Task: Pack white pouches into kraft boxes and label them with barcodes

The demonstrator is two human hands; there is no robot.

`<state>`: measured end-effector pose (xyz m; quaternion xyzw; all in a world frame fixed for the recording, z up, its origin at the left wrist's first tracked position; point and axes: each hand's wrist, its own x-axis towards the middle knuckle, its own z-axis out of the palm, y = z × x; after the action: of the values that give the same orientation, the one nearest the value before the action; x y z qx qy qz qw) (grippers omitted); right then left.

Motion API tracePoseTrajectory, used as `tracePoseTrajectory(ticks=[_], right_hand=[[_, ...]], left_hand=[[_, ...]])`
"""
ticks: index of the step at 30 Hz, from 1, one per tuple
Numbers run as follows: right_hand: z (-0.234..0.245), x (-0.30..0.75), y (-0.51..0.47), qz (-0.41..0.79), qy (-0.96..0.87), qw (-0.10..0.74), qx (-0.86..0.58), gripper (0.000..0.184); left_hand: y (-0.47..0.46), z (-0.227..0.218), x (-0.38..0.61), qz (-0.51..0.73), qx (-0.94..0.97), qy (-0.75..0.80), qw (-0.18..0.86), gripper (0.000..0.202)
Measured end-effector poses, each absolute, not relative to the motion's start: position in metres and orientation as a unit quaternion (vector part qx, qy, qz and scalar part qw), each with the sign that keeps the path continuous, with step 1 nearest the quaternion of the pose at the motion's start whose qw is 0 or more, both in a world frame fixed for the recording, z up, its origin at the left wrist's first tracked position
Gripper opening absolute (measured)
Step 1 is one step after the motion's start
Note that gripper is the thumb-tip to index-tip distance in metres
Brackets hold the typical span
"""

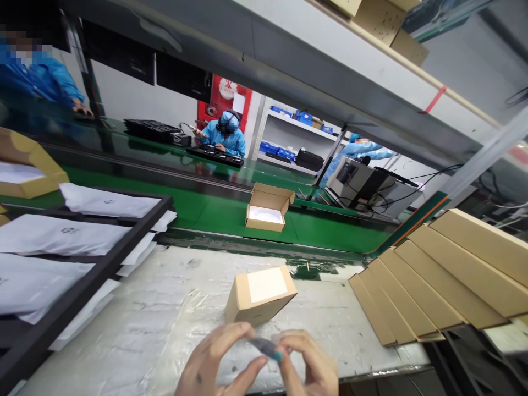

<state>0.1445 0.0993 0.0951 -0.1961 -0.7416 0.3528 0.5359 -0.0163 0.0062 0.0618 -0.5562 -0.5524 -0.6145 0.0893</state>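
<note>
Between my two hands is a small dark grey strip (264,346) with a teal end, blurred, so its kind does not show. My left hand (218,357) pinches its left end between thumb and forefinger. Its teal end sits in the closed fingertips of my right hand (307,360). Just beyond the fingers, a small brown cardboard box (243,297) with a white label (267,284) on top stands closed on the worktop (198,308).
At left, a black tray (136,231) holds several white pouches (70,234). An open carton (268,214) rests on the green conveyor (206,209). Several flat brown cartons (437,275) lean at right. An overhead shelf (330,88) crosses above; co-workers in blue (225,135) sit beyond.
</note>
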Motion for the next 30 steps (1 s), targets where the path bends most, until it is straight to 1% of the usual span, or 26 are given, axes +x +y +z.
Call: tracePoseTrajectory(ticks=[2,3,4,5,7,9,11,13,17,30], right_hand=[[0.118,0.139,0.119,0.345,-0.757,0.509,-0.222,0.014],[0.128,0.134,0.132,0.361,-0.764,0.482,-0.234,0.017],[0.139,0.129,0.145,0.384,-0.768,0.449,-0.245,0.021],[0.148,0.123,0.159,0.411,-0.771,0.417,-0.251,0.025],[0.162,0.109,0.181,0.465,-0.765,0.365,-0.257,0.032],[0.17,0.096,0.193,0.513,-0.742,0.342,-0.262,0.039],[0.174,0.086,0.194,0.547,-0.714,0.341,-0.274,0.043],[0.175,0.081,0.19,0.562,-0.693,0.349,-0.286,0.046],[0.172,0.078,0.18,0.562,-0.678,0.363,-0.305,0.044],[0.172,0.078,0.183,0.51,-0.728,0.331,-0.318,0.033]], left_hand=[[0.016,0.065,-0.029,-0.631,-0.554,-0.509,0.188,0.078],[0.022,0.067,-0.036,-0.638,-0.543,-0.504,0.21,0.082],[0.029,0.069,-0.042,-0.642,-0.531,-0.511,0.21,0.083],[0.036,0.071,-0.047,-0.641,-0.528,-0.526,0.185,0.08],[0.048,0.073,-0.055,-0.628,-0.546,-0.547,0.09,0.071],[0.057,0.073,-0.059,-0.626,-0.559,-0.543,0.025,0.063],[0.06,0.072,-0.061,-0.629,-0.566,-0.533,0.012,0.057],[0.061,0.069,-0.061,-0.629,-0.57,-0.528,0.027,0.052],[0.061,0.062,-0.061,-0.627,-0.573,-0.525,0.048,0.046],[0.062,0.058,-0.061,-0.623,-0.582,-0.521,0.028,0.048]])
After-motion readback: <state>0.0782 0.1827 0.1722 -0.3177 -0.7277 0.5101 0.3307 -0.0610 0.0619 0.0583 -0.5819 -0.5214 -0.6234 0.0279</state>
